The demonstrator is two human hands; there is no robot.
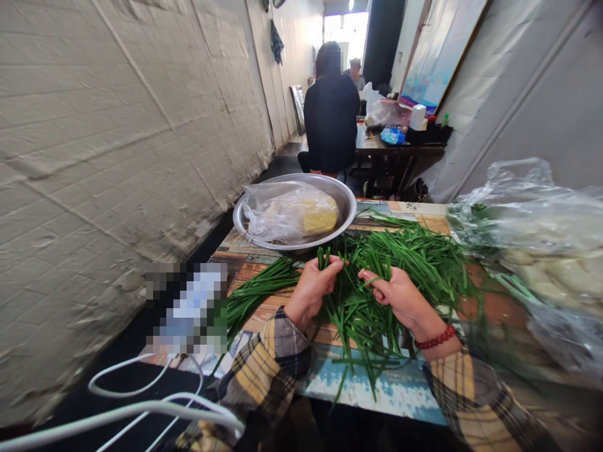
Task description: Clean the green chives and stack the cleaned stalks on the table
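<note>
My left hand (316, 285) is closed around a small bunch of green garlic chives, whose ends poke up above the fingers. Just to its right, my right hand (394, 294) pinches a few chive blades between thumb and fingers. Both hands are over a loose heap of garlic chives (419, 260) spread across the table. A tidier bundle of chives (264, 285) lies to the left of my left hand, its blades lined up. Behind the hands stands a metal basin (349, 220) holding a clear plastic bag (277, 210) with something yellowish inside.
Clear plastic bags (518, 207) with pale contents lie on the right of the patterned wooden table (377, 392). White cables (155, 411) loop at the lower left. Farther back, a person in black (331, 119) sits near another table (400, 149), with a second person beyond.
</note>
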